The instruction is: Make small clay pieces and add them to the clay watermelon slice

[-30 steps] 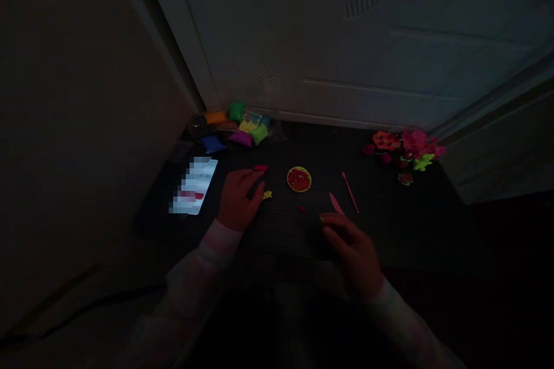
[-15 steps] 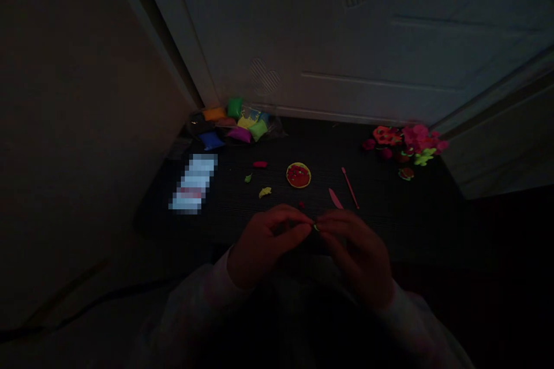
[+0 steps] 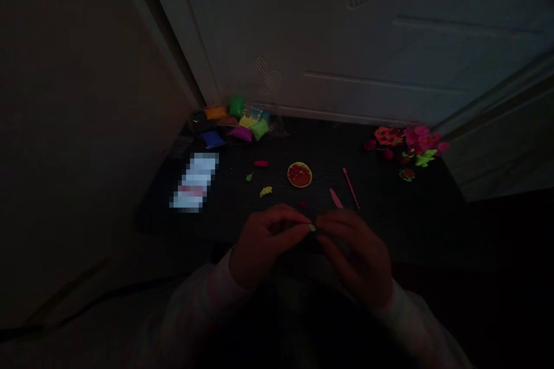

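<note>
The scene is very dim. My left hand (image 3: pixel 266 242) and my right hand (image 3: pixel 355 251) meet over the near edge of a dark table (image 3: pixel 389 207), fingertips pinched together on a tiny green bit of clay (image 3: pixel 312 228). Just beyond them lie a small red crumb (image 3: pixel 302 204), a yellow clay scrap (image 3: pixel 265 191), a small green piece (image 3: pixel 249 176) and a red piece (image 3: pixel 261 164). A round yellow-rimmed clay disc with a red top (image 3: pixel 299 175) sits at the table's middle. Two pink modelling tools (image 3: pixel 341 190) lie to its right.
Several coloured clay packets (image 3: pixel 236 124) are piled at the back left by the door. A white card or phone (image 3: pixel 194 180) lies at the left. Finished pink, red and green clay shapes (image 3: pixel 407 147) cluster at the back right. A white door (image 3: pixel 346 40) stands behind the table.
One second ago my left hand rested on the table near the yellow scrap and my right hand was apart. Both have since come together at the near edge, pinching the green bit.
</note>
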